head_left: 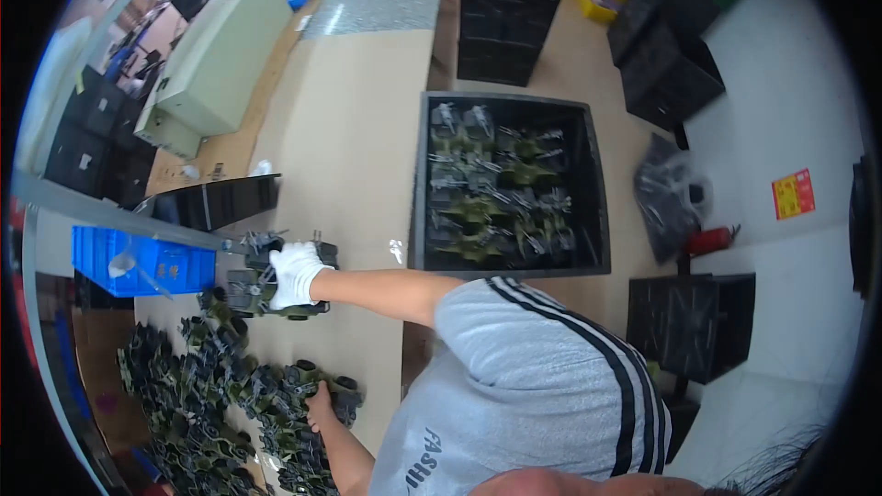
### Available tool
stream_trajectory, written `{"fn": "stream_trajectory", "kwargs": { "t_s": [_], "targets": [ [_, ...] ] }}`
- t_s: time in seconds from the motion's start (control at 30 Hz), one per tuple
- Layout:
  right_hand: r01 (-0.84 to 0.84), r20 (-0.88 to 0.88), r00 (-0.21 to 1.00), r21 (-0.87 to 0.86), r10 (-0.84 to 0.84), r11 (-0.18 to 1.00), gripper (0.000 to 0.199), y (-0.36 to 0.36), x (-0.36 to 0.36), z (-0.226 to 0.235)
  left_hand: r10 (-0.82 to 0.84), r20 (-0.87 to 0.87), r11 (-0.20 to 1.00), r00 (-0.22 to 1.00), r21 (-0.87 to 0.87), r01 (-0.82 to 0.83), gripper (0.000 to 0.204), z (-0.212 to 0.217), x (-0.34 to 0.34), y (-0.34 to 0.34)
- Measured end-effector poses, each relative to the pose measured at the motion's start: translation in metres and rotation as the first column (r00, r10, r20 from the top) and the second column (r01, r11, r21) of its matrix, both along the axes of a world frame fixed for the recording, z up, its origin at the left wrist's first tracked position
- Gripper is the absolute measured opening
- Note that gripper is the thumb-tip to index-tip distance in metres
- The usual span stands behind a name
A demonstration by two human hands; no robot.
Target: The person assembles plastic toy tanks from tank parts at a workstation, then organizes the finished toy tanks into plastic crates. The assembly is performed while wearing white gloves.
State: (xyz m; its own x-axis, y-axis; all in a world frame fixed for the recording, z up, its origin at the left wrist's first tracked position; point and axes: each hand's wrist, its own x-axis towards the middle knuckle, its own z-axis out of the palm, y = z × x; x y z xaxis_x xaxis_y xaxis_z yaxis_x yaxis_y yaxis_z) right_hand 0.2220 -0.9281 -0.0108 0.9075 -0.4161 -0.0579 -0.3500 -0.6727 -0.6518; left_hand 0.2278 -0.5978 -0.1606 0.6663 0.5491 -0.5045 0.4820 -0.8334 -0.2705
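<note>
White-gloved right hand (pixel 296 273) fingers clasp one camouflage toy vehicle (pixel 266 289) (left hand (pixel 319 406) grips another (pixel 342 397)).

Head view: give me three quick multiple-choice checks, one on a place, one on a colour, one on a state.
1. What does the gloved hand rest on?
A. a toy vehicle on the table
B. a keyboard
C. a cardboard box

2. What colour is the plastic bin beside that hand?
A. red
B. white
C. blue

3. In what state is the large black crate past the table's edge?
A. empty
B. open, with green and grey toy parts inside
C. shut with a lid

Answers:
1 A, the white glove closes over the vehicle on the tabletop.
2 C, its wall shows plain blue.
3 B, no lid is on it and the parts fill its floor.
</note>
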Motion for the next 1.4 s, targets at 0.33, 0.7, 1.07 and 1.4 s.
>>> {"fn": "stream_trajectory", "kwargs": {
  "t_s": [0.33,0.7,1.07,1.4],
  "targets": [
    [0.345,0.267,0.888,0.153,-0.375,0.926,0.098,-0.222,-0.316,0.074,-0.339,0.177,0.937,0.924,-0.026,0.349,0.092,0.030,-0.044,-0.030],
    [0.067,-0.629,0.655,-0.503,-0.419,0.861,0.078,-0.407,-0.384,-0.026,-0.710,0.639,0.284,0.295,-0.123,0.951,0.081,0.176,-0.157,-0.235],
    [0.069,-0.652,0.675,-0.409,-0.345,0.910,0.072,-0.439,-0.396,-0.085,-0.641,0.586,-0.752,-0.496,-0.348,0.561,0.062,0.134,-0.340,-0.508],
    [-0.133,-0.712,0.641,-0.473,-0.288,0.871,0.073,-0.444,-0.393,-0.141,-0.584,0.446,-0.803,-0.678,-0.441,0.402,0.068,0.074,-0.358,-0.577]
  ]
}}
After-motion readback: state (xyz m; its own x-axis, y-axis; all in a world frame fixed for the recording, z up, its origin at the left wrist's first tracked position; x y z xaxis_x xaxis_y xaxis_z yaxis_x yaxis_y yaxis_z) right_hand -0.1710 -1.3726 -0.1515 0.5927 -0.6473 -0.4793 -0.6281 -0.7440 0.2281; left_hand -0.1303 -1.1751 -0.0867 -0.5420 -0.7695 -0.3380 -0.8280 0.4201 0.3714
